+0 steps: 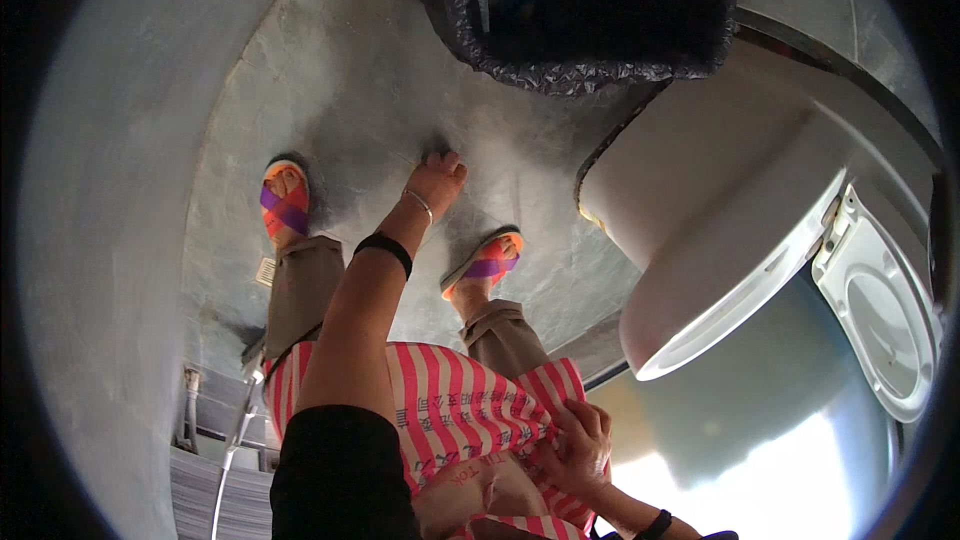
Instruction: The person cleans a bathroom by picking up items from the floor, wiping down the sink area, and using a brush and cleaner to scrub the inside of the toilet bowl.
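My left hand (pixel 439 178), with a bracelet at its wrist and a black band higher up, reaches down over the grey tiled floor (pixel 375 116) between my feet. Its fingers are bent; a small dark patch lies at their tips, and I cannot tell whether it is a thing or a shadow. My right hand (pixel 579 444) grips a bunched part of the pink-and-cream striped apron (pixel 457 382), which bears writing. Two strappy sandals (pixel 285 202) in orange and purple are on my feet, below rolled brown trousers (pixel 304 300).
A bin lined with a black plastic bag (pixel 555 75), holding assorted rubbish, stands ahead. To the right is a white toilet (pixel 720 187) with its seat and lid (pixel 874 315) open. A floor drain (pixel 265 271) lies by my left foot; a metal pipe or hose (pixel 231 450) is at lower left.
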The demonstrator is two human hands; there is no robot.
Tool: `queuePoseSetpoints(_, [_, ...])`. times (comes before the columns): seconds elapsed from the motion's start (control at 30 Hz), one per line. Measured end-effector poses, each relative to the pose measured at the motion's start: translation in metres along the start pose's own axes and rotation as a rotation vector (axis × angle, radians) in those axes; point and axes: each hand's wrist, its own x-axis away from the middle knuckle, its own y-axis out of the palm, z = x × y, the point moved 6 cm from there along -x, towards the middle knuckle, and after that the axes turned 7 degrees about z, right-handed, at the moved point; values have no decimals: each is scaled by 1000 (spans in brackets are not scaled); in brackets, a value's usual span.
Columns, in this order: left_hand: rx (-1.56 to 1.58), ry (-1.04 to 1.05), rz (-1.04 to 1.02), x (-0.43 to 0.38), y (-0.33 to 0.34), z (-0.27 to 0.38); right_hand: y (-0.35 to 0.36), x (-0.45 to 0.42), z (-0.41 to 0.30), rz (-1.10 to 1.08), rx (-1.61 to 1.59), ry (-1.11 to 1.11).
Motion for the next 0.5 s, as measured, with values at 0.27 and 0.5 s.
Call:
queuePoseSetpoints(0.27, [79, -179, 120, 8, 24, -30, -4, -3, -4, 12, -45, -58])
queuePoseSetpoints(0.5, [806, -468, 303, 47, -54, -80, -6, 4, 2, 52, -89, -110])
